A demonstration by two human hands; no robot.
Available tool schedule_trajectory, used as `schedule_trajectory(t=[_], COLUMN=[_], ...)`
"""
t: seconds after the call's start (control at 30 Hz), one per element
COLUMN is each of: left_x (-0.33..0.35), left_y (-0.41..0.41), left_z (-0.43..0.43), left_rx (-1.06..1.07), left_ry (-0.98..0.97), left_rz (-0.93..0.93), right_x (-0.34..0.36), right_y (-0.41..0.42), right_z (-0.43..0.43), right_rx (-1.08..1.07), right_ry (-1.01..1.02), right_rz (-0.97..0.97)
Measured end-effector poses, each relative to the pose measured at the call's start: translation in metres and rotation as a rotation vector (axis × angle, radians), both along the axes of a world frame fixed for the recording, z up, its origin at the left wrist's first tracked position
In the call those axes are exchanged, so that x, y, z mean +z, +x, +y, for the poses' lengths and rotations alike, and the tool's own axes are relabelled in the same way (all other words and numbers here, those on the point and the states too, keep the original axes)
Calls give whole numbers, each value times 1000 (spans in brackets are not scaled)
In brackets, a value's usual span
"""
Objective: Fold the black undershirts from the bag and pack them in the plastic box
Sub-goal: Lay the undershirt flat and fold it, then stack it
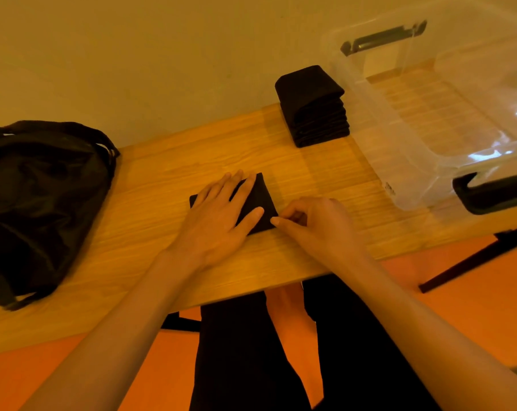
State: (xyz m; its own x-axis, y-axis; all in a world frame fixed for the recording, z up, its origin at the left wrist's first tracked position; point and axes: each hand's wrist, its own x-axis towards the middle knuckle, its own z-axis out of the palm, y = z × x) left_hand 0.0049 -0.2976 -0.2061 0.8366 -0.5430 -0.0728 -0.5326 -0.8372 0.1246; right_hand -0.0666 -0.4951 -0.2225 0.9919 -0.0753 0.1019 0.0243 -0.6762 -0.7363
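With the left hand (pixel 215 221) flat, grip wide, pinning the folded undershirt (pixel 260 197) to the tabletop (pixel 162 173), the right hand (pixel 316 223), grip pinching its right edge, should square that corner.

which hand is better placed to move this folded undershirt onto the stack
Probably the right. The right hand pinches the folded undershirt at its edge, on the side toward the stack and plastic box; the left hand presses flat on top.
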Motion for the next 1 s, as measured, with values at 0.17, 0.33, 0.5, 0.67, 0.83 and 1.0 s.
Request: schedule_trajectory(t=[0.17,0.33,0.5,0.67,0.83,1.0], left_x=[8,-4,6,10,-4,-6], left_y=[4,16,30,28,19,20], left_z=[-18,-14,5,7,3,-1], left_rx=[97,-36,-316,-266,-67,-22], left_ry=[-113,2,-28,-130,-51,5], left_rz=[163,78,124,56,59,24], right_x=[-4,-3,0,-7,-10,-10], right_y=[-7,-5,8,4,-2,-27], right_z=[4,-7,-18,-16,-7,31], right_rx=[-14,43,-82,-86,29,161], right_ry=[-33,23,205,167,2,-167], right_rz=[-45,-24,-12,-54,-109,-127])
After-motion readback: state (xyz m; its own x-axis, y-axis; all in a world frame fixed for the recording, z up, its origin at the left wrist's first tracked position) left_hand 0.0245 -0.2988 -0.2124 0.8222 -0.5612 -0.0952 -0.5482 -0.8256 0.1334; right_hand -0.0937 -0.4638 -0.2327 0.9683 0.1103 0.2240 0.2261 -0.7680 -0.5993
